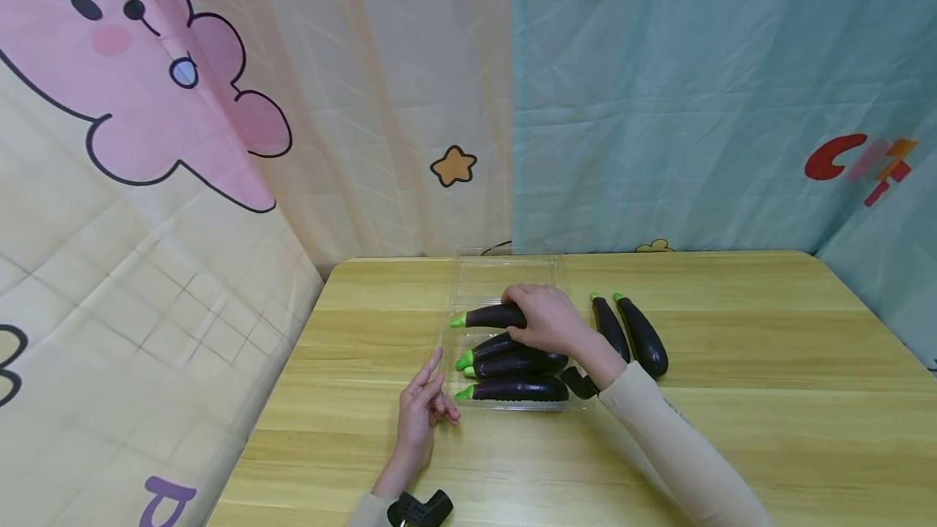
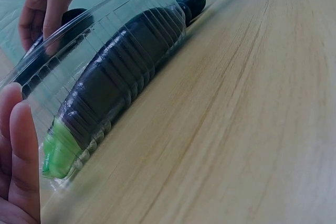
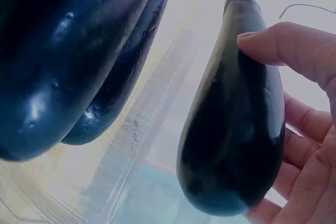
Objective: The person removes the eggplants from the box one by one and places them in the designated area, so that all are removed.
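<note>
In the head view, the right hand (image 1: pixel 545 320) covers the thick end of the gripped eggplant (image 1: pixel 492 316); the right forearm (image 1: pixel 603 363) partly hides a loose eggplant (image 1: pixel 609 325). The left sleeve (image 1: pixel 369 511) leaves the bottom edge. The left wrist view crops the left hand (image 2: pixel 20 161) at its edge; the right wrist view cuts off the foremost eggplant (image 3: pixel 68 66) at upper left.

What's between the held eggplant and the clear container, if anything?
Nothing visible. The right hand holds the eggplant at the far side of the container; three others lie nearer inside, the left hand beside it.
</note>
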Demonstrator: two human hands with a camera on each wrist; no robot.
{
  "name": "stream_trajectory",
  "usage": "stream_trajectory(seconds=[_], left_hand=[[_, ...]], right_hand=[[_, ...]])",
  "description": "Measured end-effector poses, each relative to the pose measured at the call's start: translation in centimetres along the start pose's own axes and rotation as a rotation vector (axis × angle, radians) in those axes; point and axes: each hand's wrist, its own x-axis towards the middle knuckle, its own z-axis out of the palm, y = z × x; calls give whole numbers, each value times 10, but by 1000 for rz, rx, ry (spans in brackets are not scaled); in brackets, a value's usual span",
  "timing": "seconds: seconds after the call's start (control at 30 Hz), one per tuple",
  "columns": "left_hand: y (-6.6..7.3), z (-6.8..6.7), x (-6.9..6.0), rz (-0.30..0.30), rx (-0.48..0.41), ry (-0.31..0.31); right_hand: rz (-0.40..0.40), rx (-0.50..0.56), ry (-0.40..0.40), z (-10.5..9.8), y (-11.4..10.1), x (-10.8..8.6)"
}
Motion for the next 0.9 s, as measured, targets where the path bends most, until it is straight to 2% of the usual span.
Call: stream_trajectory(seconds=[0.33, 0.9], left_hand=[[0, 0, 0, -6, 1, 9], [0, 0, -1, 1, -2, 6]], right_hand=[[-21, 4, 21, -2, -3, -4], [-63, 44, 140, -4, -3, -9]])
